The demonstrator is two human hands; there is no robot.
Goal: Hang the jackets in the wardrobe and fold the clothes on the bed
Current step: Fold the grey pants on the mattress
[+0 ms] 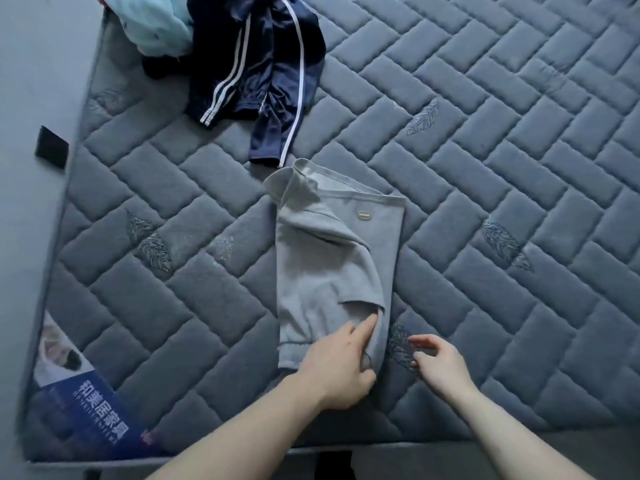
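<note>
Head view, left hand [341,367] gripping gray garment [332,268] edge

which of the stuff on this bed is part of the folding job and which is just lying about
Part of the job:
grey garment, gripped at its near hem by the left hand
navy striped garment
pale blue garment
right hand, over the mattress, holding nothing

Just lying about:
blue printed label
black tag
</note>
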